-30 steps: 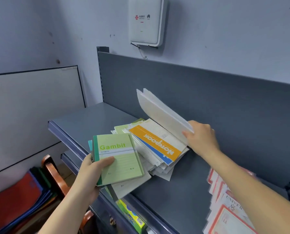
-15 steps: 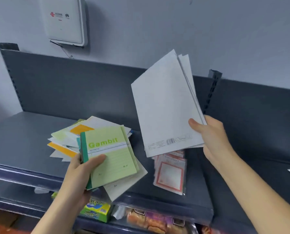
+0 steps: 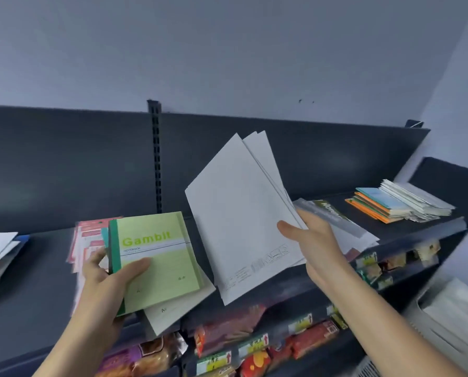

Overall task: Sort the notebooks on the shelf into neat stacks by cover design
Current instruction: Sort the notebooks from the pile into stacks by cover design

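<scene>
Carrying is the step: your right hand point(image 3: 309, 246) pinches a fan of thin white-backed notebooks point(image 3: 241, 213) above the dark grey metal shelf point(image 3: 45, 281); your left hand point(image 3: 105, 278) grips the green "Gambit" notebook point(image 3: 159, 268). Next, likely, match them to the orange-and-white stacks point(image 3: 390, 205) at two o'clock. Open shelf shows at nine o'clock, with the front lip near.

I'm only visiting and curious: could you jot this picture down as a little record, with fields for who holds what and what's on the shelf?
Left hand: holds a green Gambit notebook, with a pale notebook under it
Right hand: grips a fan of white notebooks, plain sides facing the camera
Shelf: dark grey
Far right of shelf: orange-edged stack beside a white stack
Behind left hand: red-bordered packets
Lower level: snack packets
</scene>
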A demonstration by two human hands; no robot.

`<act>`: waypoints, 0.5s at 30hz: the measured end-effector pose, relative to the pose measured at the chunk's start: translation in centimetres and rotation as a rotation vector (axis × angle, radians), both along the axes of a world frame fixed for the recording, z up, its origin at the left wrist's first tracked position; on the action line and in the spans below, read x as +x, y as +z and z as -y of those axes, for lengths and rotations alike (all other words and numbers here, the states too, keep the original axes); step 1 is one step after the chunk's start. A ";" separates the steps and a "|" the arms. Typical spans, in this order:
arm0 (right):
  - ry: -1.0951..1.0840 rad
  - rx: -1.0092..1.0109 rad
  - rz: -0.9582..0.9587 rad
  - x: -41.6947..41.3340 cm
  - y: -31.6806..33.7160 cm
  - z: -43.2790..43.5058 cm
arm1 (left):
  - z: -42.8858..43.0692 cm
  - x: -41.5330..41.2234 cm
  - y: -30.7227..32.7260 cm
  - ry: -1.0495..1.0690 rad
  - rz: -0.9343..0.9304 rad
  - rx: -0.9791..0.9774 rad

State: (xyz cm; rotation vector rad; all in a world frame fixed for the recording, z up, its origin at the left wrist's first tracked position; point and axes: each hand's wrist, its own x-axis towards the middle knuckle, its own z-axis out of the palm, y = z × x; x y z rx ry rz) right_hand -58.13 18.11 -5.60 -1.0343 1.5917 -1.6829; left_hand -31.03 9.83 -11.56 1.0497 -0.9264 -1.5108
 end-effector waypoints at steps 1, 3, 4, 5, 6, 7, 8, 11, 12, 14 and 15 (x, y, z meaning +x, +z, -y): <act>-0.018 -0.005 0.003 -1.7 -0.1 -0.9 | -0.3 -2.0 0.2 -0.022 0.011 0.004; -0.041 -0.008 0.022 -5.2 -0.2 -2.6 | -0.9 -5.9 0.2 -0.061 0.032 0.001; -0.052 -0.010 0.034 -7.1 -0.2 -3.4 | -1.4 -8.0 0.2 -0.076 0.039 -0.002; -0.063 -0.008 0.041 -9.0 -0.3 -4.1 | -1.9 -10.1 0.2 -0.085 0.039 -0.002; -0.075 -0.004 0.042 -11.0 -0.2 -4.9 | -2.6 -12.3 0.3 -0.091 0.035 0.005; -0.088 -0.001 0.029 -13.1 -0.2 -5.5 | -3.2 -14.4 0.3 -0.091 0.034 0.011; -0.106 -0.005 0.013 -15.2 0.0 -6.1 | -3.9 -16.5 0.5 -0.093 0.036 0.013; -0.166 -0.028 -0.092 -21.0 0.9 -7.1 | -5.6 -21.4 0.7 -0.100 0.035 0.021; -0.207 -0.034 -0.163 -22.9 1.1 -7.1 | -6.0 -22.7 0.7 -0.098 0.033 0.025; -0.306 -0.011 -0.392 -26.5 1.4 -6.5 | -6.5 -24.8 0.8 -0.083 0.036 0.038; -0.359 0.018 -0.523 -28.0 1.5 -6.0 | -6.7 -25.6 0.9 -0.069 0.036 0.044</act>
